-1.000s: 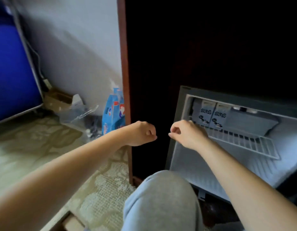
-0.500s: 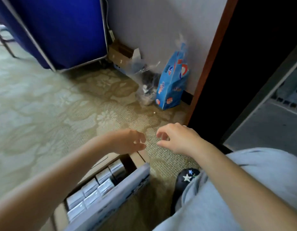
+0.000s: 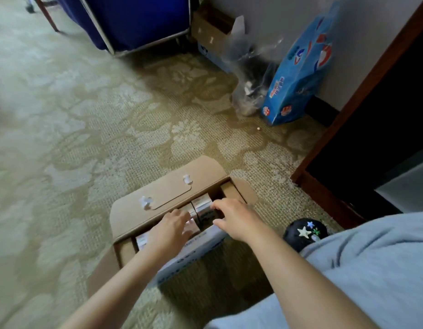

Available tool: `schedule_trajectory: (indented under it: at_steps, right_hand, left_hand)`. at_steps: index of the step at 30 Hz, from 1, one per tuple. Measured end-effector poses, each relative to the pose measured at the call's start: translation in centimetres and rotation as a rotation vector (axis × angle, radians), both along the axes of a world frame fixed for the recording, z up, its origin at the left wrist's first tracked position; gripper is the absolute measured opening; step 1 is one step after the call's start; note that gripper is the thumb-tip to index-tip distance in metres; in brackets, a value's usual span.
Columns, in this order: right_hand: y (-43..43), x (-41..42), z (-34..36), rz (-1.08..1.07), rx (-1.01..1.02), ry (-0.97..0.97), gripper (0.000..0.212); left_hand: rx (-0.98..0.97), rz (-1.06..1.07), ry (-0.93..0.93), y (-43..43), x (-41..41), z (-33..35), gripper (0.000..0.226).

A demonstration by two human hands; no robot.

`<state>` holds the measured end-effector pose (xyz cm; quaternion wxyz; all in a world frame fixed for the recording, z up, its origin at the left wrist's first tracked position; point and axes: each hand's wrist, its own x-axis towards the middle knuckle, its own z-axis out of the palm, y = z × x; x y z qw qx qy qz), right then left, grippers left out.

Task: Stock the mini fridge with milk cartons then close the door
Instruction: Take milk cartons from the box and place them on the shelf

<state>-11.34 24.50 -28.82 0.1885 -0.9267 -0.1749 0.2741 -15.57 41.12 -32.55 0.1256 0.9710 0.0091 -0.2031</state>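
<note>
An open cardboard box (image 3: 163, 193) sits on the carpet, holding several milk cartons (image 3: 202, 204) packed upright. My left hand (image 3: 171, 227) reaches down into the box, fingers spread over the carton tops. My right hand (image 3: 234, 218) is beside it over the right end of the box, fingers apart and touching a carton. Neither hand has lifted anything. Only a grey sliver of the mini fridge (image 3: 405, 184) shows at the right edge, inside the dark cabinet.
A blue printed bag (image 3: 296, 74) and a clear plastic bag (image 3: 249, 74) lean against the wall. A small cardboard box (image 3: 210, 36) and a blue cart (image 3: 134, 17) stand behind. My grey-trousered knee (image 3: 362, 264) and a dark slipper (image 3: 305, 232) are at the right.
My view swung from the open fridge down to the floor. Both hands dropped from in front of the fridge into the carton box and opened from loose fists.
</note>
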Motion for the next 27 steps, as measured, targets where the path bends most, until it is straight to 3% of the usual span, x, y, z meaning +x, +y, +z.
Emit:
schedule_trajectory:
  at_steps: [4, 10, 17, 22, 27]
  right_hand:
    - [0.5, 0.5, -1.9, -0.008, 0.026, 0.001, 0.033]
    - [1.5, 1.2, -3.7, 0.026, 0.031, 0.017, 0.052]
    - [2.5, 2.6, -6.0, 0.016, -0.045, -0.041, 0.064]
    - [3.0, 2.3, -6.6, 0.031, -0.106, -0.078, 0.047]
    - [2.8, 2.2, -6.4, 0.009, -0.035, -0.12, 0.037]
  left_hand:
    - [0.1, -0.026, -0.087, -0.4, -0.8, -1.0, 0.038]
    - [0.264, -0.093, -0.104, -0.7, -0.2, -1.7, 0.044]
    - [0.159, -0.107, -0.148, -0.4, 0.0, -2.4, 0.041]
    - [0.121, -0.137, -0.16, -0.3, 0.0, -2.3, 0.042]
    - [0.159, -0.175, -0.175, -0.3, -0.2, -2.3, 0.043]
